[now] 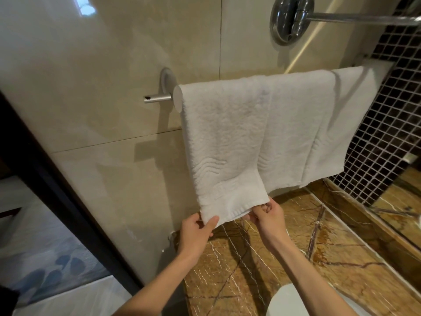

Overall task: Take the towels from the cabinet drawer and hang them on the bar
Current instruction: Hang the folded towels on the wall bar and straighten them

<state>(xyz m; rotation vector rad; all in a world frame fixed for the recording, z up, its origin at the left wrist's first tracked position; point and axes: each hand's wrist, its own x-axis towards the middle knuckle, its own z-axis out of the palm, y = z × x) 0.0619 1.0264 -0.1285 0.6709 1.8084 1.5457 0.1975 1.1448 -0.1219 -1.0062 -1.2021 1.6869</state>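
Hanging from the bar (177, 98), of which only the round left end cap shows: item one, a white textured towel (223, 144), draped over the bar's left end, long axis vertical, lower hem running left to right just above the marble worktop (262, 265). Left hand (197, 233): pinches the hem's left corner, thumb on the front face. Right hand (270, 216): fingers curled round the hem's right corner. The hands are apart, one at each corner, with the hem held between them. The towel's body rises above and beyond both, so neither hand is the nearer. Judged step: tugging the hem level. Any pull runs down the long axis, and an uneven one could drag the cloth off the bar. Item two, right of the first and partly behind it: a second white towel (296, 133), hanging free. Item three, farther right: a third white towel (355, 119), its edge lapping the second, beside the dark mosaic wall (391, 137). Cabinet drawer: not in view. Judged progress: hanging close to complete.
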